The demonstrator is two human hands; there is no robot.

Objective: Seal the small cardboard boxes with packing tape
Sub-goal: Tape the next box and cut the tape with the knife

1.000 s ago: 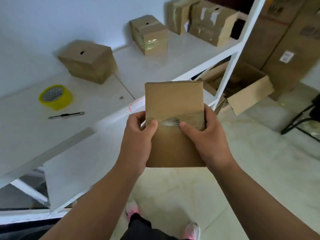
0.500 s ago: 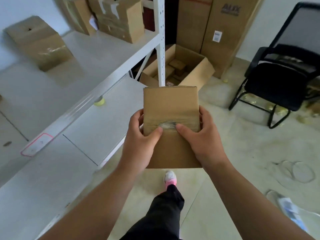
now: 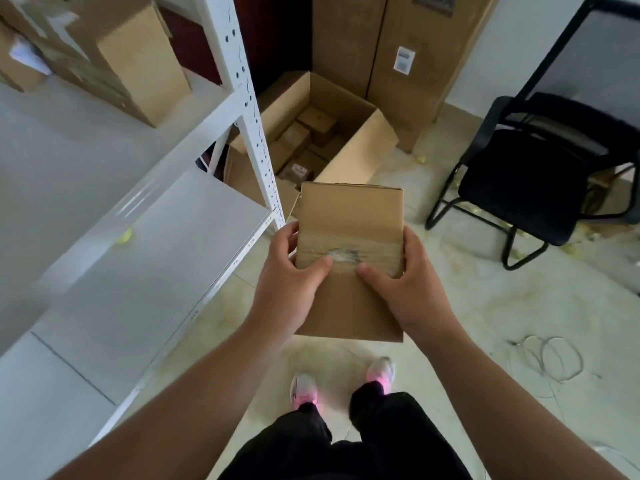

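I hold a small brown cardboard box (image 3: 349,216) in front of me, above the floor. A strip of clear packing tape (image 3: 346,249) crosses its top face. My left hand (image 3: 294,285) grips the box's left side, thumb lying on the tape. My right hand (image 3: 412,289) grips the right side, its thumb on the top face just below the tape. The tape roll is out of view.
A white metal shelf unit (image 3: 145,244) stands at my left, with cardboard boxes (image 3: 138,64) on its upper level. Ahead on the floor sits a large open carton (image 3: 360,147) with several small boxes inside. A black chair (image 3: 533,168) is at the right, loose wire (image 3: 554,358) on the floor.
I have turned right, away from the shelf with the yellow tape roll and cutter, toward the open carton and chair. Both hands keep the same hold on the box.
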